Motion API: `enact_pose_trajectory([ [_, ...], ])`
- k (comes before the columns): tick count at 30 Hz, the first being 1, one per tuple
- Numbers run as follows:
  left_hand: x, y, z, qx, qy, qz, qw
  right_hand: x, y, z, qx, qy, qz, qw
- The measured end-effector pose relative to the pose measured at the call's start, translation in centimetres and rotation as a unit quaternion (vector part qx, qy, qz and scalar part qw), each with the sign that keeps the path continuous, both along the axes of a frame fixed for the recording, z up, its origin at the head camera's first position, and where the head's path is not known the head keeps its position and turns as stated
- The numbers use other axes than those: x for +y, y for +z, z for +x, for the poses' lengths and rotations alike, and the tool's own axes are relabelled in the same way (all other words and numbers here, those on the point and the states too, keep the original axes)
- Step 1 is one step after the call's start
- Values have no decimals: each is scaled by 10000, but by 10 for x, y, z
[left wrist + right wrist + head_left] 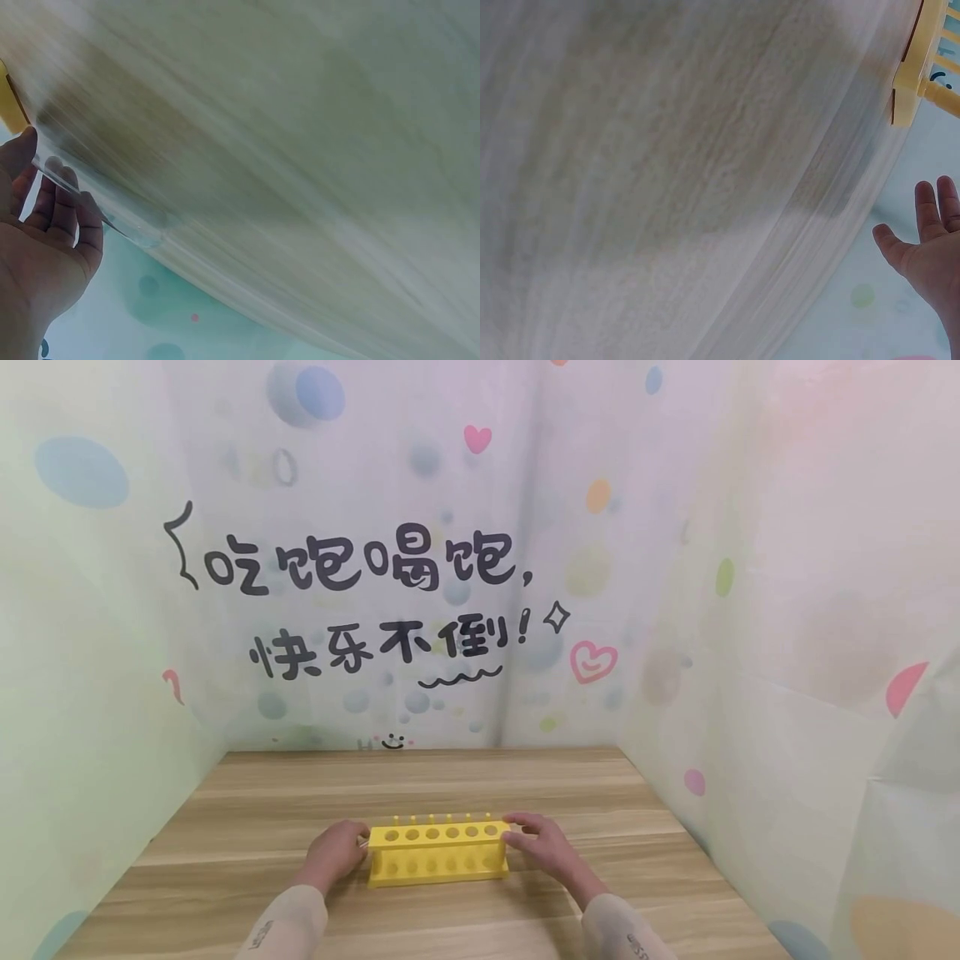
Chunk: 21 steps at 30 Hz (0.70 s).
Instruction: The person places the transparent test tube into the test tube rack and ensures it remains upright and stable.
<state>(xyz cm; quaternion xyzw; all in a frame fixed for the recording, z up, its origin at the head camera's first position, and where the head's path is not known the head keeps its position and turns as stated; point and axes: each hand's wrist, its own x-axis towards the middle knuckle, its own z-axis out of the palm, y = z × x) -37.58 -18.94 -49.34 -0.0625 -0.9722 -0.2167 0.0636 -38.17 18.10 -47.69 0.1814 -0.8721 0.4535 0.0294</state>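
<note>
A yellow test tube rack [438, 837] stands upright on the wooden table, with a row of round holes along its top and short pegs behind. By its left end, my left hand [337, 852] pinches a clear test tube [139, 229] between thumb and fingers. In the left wrist view, the tube's rounded end points away from the rack. My right hand [547, 845] is at the rack's other end, its fingertips overlapping the top corner in the head view. The right wrist view shows that hand with fingers extended and nothing in them.
The wood-grain table [600, 793] reaches back to a wall covering [450, 718] printed with dots, hearts and dark lettering. Similar patterned sheets stand along the left and right sides of the table.
</note>
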Motion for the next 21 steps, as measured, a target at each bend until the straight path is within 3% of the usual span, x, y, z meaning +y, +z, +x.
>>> enact_pose_trajectory([
  [11, -2, 5, 6, 123, 39, 248, 9996, -1, 1, 1, 15, -29, 27, 10000],
  [21, -11, 24, 12, 148, 229, 990, 9947, 0, 1, 1, -31, -60, 9, 10000],
])
